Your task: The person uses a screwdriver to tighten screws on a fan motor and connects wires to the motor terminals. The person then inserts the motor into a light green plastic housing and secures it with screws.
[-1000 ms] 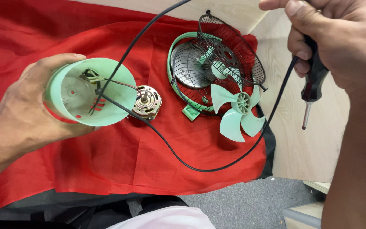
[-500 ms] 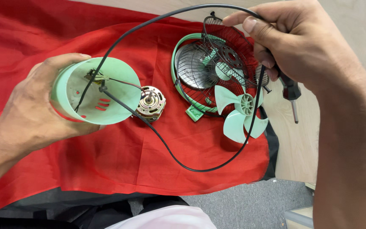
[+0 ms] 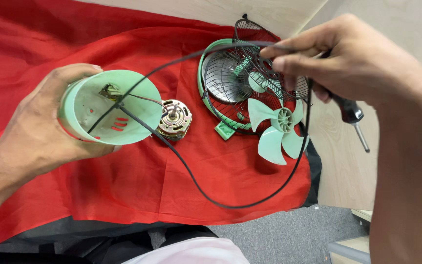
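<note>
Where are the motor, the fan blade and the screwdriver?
motor (image 3: pixel 174 120), head view, on its metal body.
fan blade (image 3: pixel 278 128), head view, near its hub.
screwdriver (image 3: pixel 350 113), head view, on the black handle below the right hand (image 3: pixel 352 63).

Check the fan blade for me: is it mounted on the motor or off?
Off. The green fan blade lies loose on the red cloth against the wire grille, apart from the motor, whose bare shaft shows.

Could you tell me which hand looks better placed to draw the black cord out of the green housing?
Probably the right hand: it already pinches the black cord, while the left hand grips the green housing.
</note>
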